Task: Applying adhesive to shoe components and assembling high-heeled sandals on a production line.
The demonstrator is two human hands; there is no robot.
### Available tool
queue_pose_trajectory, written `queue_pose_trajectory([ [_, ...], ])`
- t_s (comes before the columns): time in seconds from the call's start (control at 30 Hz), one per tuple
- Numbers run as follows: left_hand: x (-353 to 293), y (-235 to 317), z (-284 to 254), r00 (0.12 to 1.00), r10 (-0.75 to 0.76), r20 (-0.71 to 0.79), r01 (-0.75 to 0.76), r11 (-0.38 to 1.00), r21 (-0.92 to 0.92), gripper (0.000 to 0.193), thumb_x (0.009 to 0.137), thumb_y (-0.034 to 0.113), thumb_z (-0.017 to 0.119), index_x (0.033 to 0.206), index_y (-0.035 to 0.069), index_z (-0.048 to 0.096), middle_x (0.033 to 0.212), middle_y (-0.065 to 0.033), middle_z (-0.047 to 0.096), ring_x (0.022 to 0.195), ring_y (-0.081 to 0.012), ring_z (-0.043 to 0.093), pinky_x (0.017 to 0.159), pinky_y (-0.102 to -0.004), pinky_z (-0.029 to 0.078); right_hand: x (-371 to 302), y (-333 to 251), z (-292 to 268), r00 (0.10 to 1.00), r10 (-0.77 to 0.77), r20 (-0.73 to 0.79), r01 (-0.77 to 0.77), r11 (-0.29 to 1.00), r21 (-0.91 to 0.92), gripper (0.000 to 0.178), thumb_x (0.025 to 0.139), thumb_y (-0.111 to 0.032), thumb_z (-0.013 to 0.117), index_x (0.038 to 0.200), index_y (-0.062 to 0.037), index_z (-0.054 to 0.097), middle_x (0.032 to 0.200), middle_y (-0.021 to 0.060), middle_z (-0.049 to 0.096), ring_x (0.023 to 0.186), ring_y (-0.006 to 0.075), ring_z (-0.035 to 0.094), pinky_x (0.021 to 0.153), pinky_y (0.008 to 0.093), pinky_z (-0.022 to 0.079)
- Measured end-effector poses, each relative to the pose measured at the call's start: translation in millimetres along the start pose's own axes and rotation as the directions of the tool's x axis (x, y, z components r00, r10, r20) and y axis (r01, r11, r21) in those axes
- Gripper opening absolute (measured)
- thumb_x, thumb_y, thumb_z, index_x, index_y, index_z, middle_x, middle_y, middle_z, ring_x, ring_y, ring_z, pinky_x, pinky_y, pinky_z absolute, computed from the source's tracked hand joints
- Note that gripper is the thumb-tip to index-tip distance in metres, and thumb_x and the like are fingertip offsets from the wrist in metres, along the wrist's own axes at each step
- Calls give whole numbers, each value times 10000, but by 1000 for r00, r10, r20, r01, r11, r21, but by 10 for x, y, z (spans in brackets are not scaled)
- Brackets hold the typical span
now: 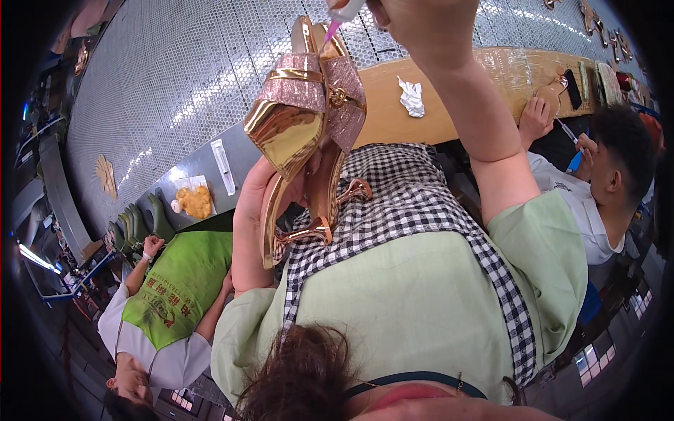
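My left hand [254, 210] grips a gold high-heeled sandal [291, 137] with a pink glitter strap [330, 88] and a gold buckle, held up in front of my checked apron. My right hand [421, 24], raised at the top edge, pinches a white applicator tube with a pink nozzle [333, 29]. The nozzle tip touches the upper end of the sandal, just above the strap. The tube's body is mostly hidden by my fingers and the frame edge.
A perforated metal surface [182, 77] stretches ahead, with a wooden board [393, 112] bearing a crumpled white rag [411, 97]. A yellow lump on paper [194, 201] and green shoe forms [140, 224] lie at left. A person in a green vest [179, 291] sits left, another in white [586, 210] right.
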State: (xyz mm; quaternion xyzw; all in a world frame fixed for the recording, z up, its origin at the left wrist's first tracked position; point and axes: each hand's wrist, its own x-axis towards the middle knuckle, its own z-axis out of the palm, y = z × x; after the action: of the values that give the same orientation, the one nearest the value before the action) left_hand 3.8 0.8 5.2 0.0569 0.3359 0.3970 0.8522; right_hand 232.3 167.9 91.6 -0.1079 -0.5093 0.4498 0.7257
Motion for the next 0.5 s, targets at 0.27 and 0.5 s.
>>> queue_pose_trajectory([
  [0.27, 38, -11, -108, 974, 20, 224, -32, 998, 47, 446, 1017, 252, 488, 1376, -12, 488, 1297, -144, 578, 1108, -255, 574, 984, -417, 457, -63, -46, -60, 996, 19, 87, -22, 999, 35, 436, 1006, -14, 492, 1357, -132, 262, 551, 1, 457, 376, 105, 444, 357, 296, 483],
  [0.5, 12, -10, -61, 994, -2, 108, -9, 995, 97, 446, 1006, 239, 511, 1377, -9, 490, 1281, -140, 582, 1098, -253, 573, 982, -419, 457, -100, -69, 35, 987, 150, 58, -156, 980, 125, 440, 1000, 0, 486, 1354, -115, 252, 586, 11, 470, 378, 107, 453, 358, 300, 488],
])
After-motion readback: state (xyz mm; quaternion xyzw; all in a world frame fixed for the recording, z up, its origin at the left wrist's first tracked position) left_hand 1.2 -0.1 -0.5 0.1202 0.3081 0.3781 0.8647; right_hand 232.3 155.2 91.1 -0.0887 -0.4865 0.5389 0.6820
